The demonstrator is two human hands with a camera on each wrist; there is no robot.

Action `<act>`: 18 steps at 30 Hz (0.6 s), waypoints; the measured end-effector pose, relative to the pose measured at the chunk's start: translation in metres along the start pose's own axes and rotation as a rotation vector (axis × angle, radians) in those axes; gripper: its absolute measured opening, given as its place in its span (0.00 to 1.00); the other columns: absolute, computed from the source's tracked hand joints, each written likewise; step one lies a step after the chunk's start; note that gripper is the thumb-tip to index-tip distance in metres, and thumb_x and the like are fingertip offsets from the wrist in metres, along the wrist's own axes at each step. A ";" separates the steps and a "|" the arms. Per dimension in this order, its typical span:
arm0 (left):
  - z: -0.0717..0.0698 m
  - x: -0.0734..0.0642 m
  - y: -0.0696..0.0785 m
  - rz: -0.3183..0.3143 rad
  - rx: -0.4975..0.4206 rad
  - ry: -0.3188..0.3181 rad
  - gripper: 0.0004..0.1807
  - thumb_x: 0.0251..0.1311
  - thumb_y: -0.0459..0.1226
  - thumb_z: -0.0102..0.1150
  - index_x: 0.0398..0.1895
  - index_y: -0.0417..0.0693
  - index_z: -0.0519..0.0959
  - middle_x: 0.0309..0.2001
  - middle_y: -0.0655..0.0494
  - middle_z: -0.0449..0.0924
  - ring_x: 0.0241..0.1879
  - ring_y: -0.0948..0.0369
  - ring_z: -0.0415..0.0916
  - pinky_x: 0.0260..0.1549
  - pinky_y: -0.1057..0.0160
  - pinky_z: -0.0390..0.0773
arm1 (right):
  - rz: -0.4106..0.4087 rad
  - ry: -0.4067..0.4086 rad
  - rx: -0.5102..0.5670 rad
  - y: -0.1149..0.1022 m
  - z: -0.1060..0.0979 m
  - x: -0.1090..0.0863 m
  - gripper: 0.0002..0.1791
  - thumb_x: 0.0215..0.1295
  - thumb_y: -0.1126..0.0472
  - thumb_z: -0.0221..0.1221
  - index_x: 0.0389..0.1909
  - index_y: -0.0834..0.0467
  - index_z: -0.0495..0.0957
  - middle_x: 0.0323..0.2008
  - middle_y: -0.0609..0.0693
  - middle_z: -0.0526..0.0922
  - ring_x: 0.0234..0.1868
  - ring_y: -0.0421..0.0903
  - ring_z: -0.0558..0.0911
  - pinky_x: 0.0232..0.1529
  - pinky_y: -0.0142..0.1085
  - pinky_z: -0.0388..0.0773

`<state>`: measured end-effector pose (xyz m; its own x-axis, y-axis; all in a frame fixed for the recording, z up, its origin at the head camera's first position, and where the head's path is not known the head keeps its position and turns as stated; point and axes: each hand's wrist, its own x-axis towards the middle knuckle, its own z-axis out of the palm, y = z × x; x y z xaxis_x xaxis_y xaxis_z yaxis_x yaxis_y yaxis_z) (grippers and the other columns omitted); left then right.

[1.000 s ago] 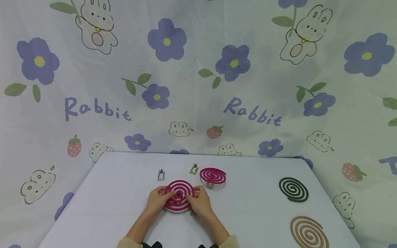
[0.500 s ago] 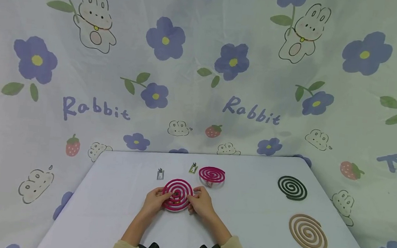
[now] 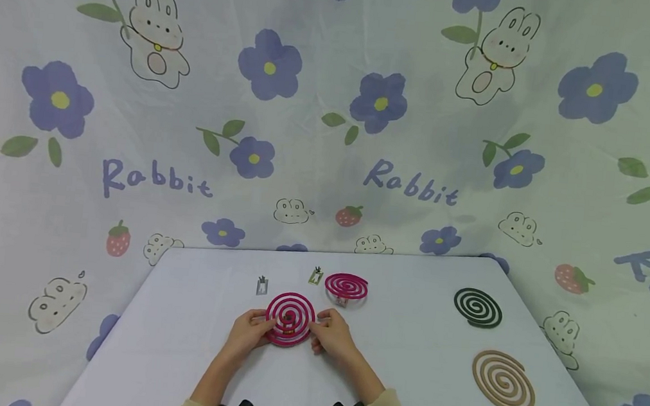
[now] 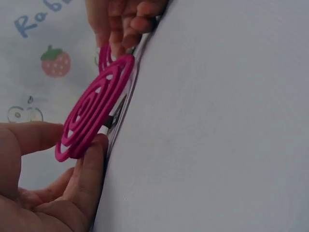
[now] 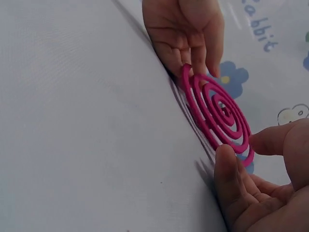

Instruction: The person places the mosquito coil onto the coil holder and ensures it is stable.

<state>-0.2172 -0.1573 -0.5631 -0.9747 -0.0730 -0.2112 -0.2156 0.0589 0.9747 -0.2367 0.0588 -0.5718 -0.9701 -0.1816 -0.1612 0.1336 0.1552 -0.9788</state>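
A pink mosquito coil (image 3: 291, 303) lies roughly level, slightly raised above the white table, in front of me. A small metal stand shows beneath it, as a dark piece (image 4: 113, 118) in the left wrist view. My left hand (image 3: 248, 333) holds the coil's left rim, thumb at the edge and fingers below. At the opposite rim, my right hand (image 3: 336, 335) has the edge between thumb and finger, lightly pinched; fingertips (image 5: 225, 157) show under the coil in the right wrist view. Part of the stand is hidden by the coil.
Another pink coil (image 3: 347, 286) sits raised on a stand behind, to the right. Two flat metal stands, silver (image 3: 262, 285) and gold (image 3: 315, 276), lie at the back. A dark green coil (image 3: 477, 308) and a tan coil (image 3: 503, 382) lie on the right.
Both thumbs have drawn outward from over the coil's middle to its rim, and the hands have moved slightly apart. The coil stays in nearly the same place.
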 end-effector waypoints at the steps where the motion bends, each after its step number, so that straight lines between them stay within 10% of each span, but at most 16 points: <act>1: -0.002 0.000 -0.001 -0.006 0.001 0.002 0.26 0.64 0.34 0.61 0.60 0.27 0.66 0.38 0.42 0.81 0.34 0.57 0.80 0.35 0.59 0.83 | 0.001 -0.009 -0.002 -0.001 -0.001 0.000 0.19 0.66 0.61 0.60 0.51 0.67 0.68 0.24 0.55 0.78 0.15 0.41 0.77 0.18 0.35 0.79; 18: -0.026 -0.016 -0.007 -0.059 -0.063 0.013 0.23 0.67 0.34 0.56 0.60 0.29 0.67 0.41 0.41 0.80 0.33 0.54 0.83 0.34 0.62 0.83 | 0.010 -0.118 -0.076 -0.003 -0.041 -0.018 0.13 0.68 0.60 0.59 0.45 0.65 0.72 0.30 0.57 0.81 0.17 0.43 0.76 0.19 0.35 0.78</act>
<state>-0.1982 -0.1826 -0.5650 -0.9596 -0.0874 -0.2674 -0.2677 -0.0090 0.9635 -0.2276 0.1013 -0.5605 -0.9376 -0.2919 -0.1887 0.1228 0.2298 -0.9655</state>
